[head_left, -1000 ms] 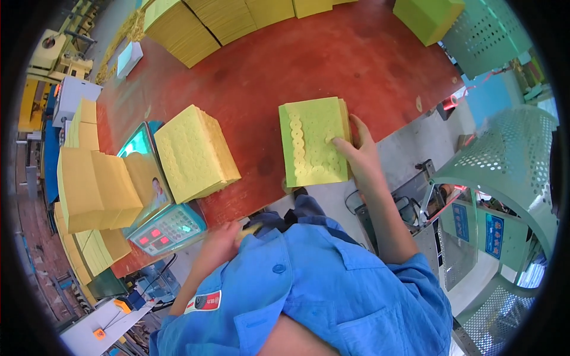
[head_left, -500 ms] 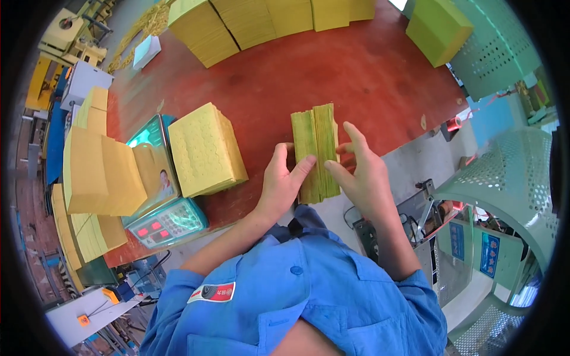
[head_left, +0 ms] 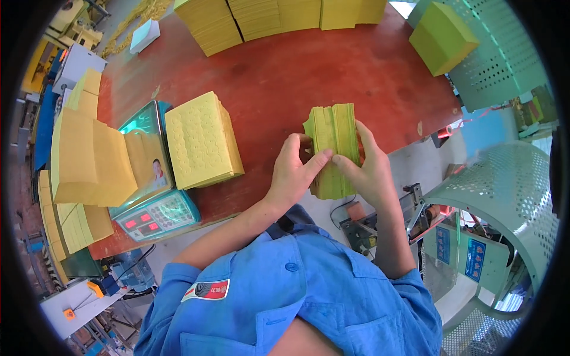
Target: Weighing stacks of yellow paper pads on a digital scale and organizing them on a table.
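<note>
My two hands hold a thick stack of yellow-green paper (head_left: pixel 336 127) at the near edge of the table. My left hand (head_left: pixel 295 169) grips its left side, with the thumb on top and the fingers partly hidden. On the opposite side, my right hand (head_left: pixel 373 178) wraps its fingers round the edge and rests its thumb on top, close to the left thumb. The stack's layered edges face up, with a ridge along the middle. To the left stands a squared block of yellow paper (head_left: pixel 199 142) with wavy embossed marks on its top.
A digital scale (head_left: pixel 157 219) carries another yellow paper stack (head_left: pixel 92 160). More paper blocks (head_left: pixel 255 21) line the far edge of the red table (head_left: pixel 285 71), and one block (head_left: pixel 442 38) stands far right. Green perforated metal guards (head_left: pixel 504 184) and machinery are at the right.
My right hand has closed from spread fingers onto the stack's right side. The stack has shifted slightly right and turned, showing a wider face. My left hand stays on it.
</note>
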Available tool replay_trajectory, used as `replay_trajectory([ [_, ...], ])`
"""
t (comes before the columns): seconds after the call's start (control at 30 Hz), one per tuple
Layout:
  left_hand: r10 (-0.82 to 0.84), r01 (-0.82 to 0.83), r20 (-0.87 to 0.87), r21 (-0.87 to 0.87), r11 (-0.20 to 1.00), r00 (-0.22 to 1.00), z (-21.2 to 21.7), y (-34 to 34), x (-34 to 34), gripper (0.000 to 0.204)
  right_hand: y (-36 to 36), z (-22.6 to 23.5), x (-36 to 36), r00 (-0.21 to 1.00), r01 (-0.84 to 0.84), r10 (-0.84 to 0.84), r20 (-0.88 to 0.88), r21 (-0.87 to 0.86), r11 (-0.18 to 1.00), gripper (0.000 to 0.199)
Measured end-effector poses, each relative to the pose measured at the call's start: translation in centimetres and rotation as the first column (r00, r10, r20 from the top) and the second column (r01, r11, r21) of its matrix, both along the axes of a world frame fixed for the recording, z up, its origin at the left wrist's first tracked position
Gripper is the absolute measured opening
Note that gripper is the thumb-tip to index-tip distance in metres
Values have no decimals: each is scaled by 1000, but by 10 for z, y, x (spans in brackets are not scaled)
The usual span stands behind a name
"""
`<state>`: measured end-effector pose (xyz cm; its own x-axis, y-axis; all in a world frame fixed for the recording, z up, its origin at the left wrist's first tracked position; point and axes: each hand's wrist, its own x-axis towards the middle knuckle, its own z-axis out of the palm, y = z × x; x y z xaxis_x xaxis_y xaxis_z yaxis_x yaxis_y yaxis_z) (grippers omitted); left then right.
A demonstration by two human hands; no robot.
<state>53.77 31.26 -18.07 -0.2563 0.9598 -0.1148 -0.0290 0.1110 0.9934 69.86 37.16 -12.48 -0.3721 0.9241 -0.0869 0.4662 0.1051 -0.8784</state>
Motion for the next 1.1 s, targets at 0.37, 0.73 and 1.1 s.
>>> replay_trajectory([
  [0.37, 33, -18, -154, 98, 995, 987, 4, 7, 6, 72, 4, 3, 12, 999, 30, -31, -30, -33, 999, 64],
  [0.73, 2, 14, 289, -55, 998, 957, 13, 9, -6, 52, 10, -6, 17, 1000, -18, 18, -8, -42, 999, 60],
  [1.1, -279, 363, -544, 51, 930, 791, -25, 55, -55, 77, 6, 10, 7, 994, -18, 21, 107, -36, 999, 67],
])
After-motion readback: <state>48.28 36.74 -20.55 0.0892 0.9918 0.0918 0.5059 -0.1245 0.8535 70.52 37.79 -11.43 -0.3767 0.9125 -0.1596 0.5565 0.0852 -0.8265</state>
